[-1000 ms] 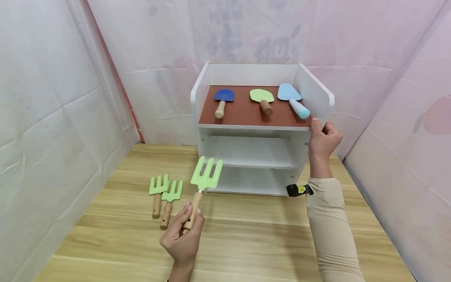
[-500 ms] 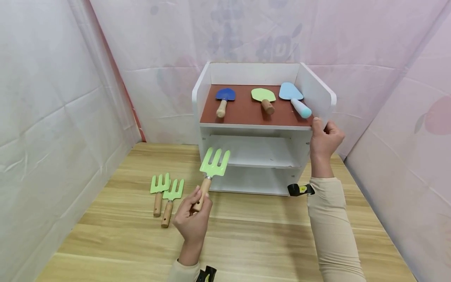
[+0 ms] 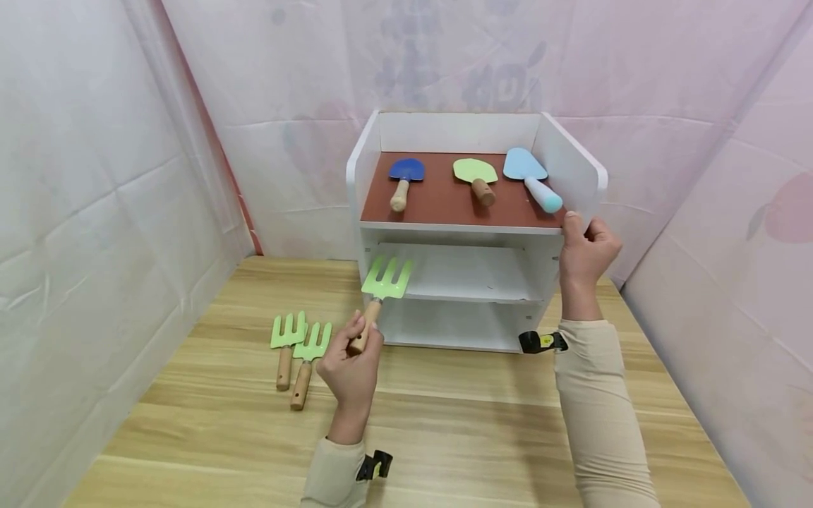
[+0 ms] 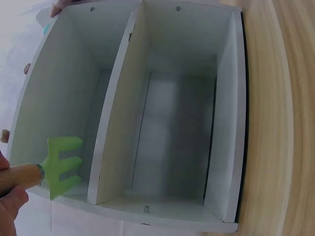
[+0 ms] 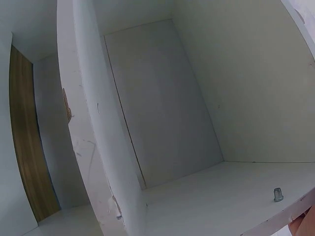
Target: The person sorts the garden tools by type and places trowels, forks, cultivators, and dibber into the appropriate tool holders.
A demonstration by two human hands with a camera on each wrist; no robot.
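Gripping green fork (image 3: pixel 386 281) | left hand (image 3: pixel 351 370) raised | right hand (image 3: pixel 587 255) clasping shelf (image 3: pixel 574 173)

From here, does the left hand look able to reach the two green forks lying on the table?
Probably not yet: the left hand already grips a green fork by its wooden handle. The two forks lie uncovered just to its left on the table.

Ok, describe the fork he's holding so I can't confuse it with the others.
Find the white shelf unit on the wooden table. At its middle shelf's left front, the left hand grips the green fork by its wooden handle. It is raised; the two other forks lie flat.
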